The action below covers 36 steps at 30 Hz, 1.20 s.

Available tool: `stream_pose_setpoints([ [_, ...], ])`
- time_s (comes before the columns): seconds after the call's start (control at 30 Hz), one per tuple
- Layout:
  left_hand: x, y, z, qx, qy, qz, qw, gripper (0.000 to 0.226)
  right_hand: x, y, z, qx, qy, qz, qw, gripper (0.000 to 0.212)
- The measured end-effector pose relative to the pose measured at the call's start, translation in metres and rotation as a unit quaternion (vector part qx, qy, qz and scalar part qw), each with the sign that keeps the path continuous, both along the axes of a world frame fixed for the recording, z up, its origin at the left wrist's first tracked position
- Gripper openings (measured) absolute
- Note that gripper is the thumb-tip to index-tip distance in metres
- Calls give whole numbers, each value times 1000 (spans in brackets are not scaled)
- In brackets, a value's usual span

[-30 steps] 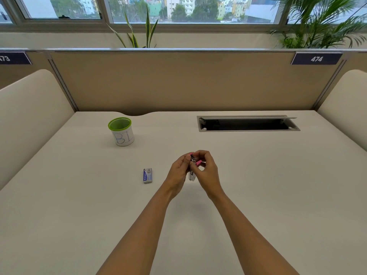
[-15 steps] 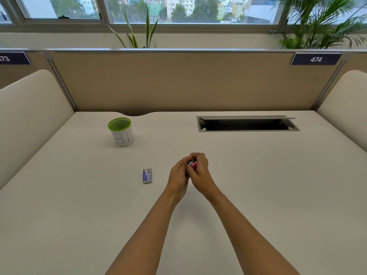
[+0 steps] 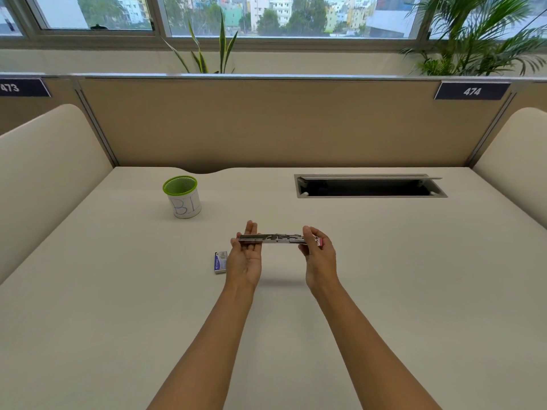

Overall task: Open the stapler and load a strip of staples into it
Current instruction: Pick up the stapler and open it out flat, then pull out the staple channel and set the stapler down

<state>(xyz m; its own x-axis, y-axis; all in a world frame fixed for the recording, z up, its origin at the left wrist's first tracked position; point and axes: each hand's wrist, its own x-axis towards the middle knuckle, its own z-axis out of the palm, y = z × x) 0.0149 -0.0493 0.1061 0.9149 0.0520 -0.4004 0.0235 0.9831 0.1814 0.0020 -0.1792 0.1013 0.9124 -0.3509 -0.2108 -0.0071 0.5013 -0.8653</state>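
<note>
Change: both hands have drawn apart since the earlier frames, where they were bunched together over a folded stapler; the stapler is now swung out into one long flat line between them.
Stapler [image 3: 279, 238]: held level above the desk, opened end to end, its metal channel facing up and a pink end at the person's right.
Left hand [image 3: 245, 255]: palm up, fingers loosely cupped under the bare metal end, supporting more than pinching.
Right hand [image 3: 318, 253]: thumb and fingers closed on the pink end.
Staple box [image 3: 220, 262]: lies shut on the desk just beside the left wrist; no strip is out yet.
Stage: opening looks done; loading is not started.
Risk, spring: the halves may snap shut on a fingertip if either grip eases, since only the two ends hold it open.
Risk, freeing a hand: one hand must let go to reach the box, and the stapler could fold or drop.
Risk, strip: a strip can break or go in upside down; whether the channel is empty cannot be told.
Surroundings: green-rimmed pen cup [image 3: 182, 196] and cable hatch [image 3: 370, 186] sit well apart, out of the way.
</note>
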Motion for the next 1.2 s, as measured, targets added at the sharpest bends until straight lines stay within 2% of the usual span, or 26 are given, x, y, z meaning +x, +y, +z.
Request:
stream_pose_setpoints([
  [0.07,-1,0,2,-4,18,-2,1000,27,-2,-3,-2,43,-3,-14,999,22],
  [0.13,-4,1,3,22,30,-20,999,24,-2,-7,-2,40,-12,-20,999,25],
  [0.2,-7,5,2,111,54,-53,991,21,-2,-12,-1,22,-12,-24,999,28],
  [0.23,-8,8,-1,198,72,-77,974,20,-1,-15,-1,10,-10,-26,1000,27],
  [0.27,-9,10,-4,310,88,-105,941,19,0,-18,-1,-5,-7,-27,1000,25],
  [0.33,-12,13,-8,523,83,-149,835,21,2,-23,1,-49,-2,-23,999,20],
  [0.37,-13,13,-9,600,55,-165,781,22,2,-24,2,-76,-1,-18,997,18],
  [0.43,-15,10,-6,690,-2,-218,690,29,3,-25,5,-122,-3,-5,993,20],
  [0.47,-15,7,-3,705,-30,-259,659,34,3,-25,6,-142,-6,7,990,23],
  [0.5,-16,4,1,697,-58,-308,645,40,3,-24,8,-163,-10,22,986,25],
  [0.53,-17,1,4,674,-81,-354,644,43,3,-23,8,-189,-13,39,981,26],
  [0.57,-18,-3,6,639,-95,-387,658,45,2,-21,9,-215,-16,56,975,27],
  [0.6,-18,-6,7,598,-98,-403,686,44,1,-19,10,-240,-17,70,968,28],
  [0.7,-18,-12,5,497,-72,-392,771,34,-1,-13,12,-294,-24,88,951,31],
  [0.83,-16,-15,1,391,-28,-376,840,30,-6,-12,10,-327,-63,18,943,19],
  [0.93,-16,-12,0,351,-18,-365,862,30,-12,-15,4,-408,-118,-11,905,10],
  [1.03,-17,-12,0,330,-7,-359,873,30,-14,-15,-2,-488,-144,6,861,15],
  [1.2,-17,-15,0,333,4,-354,874,31,-13,-12,-6,-564,-146,17,813,25],
])
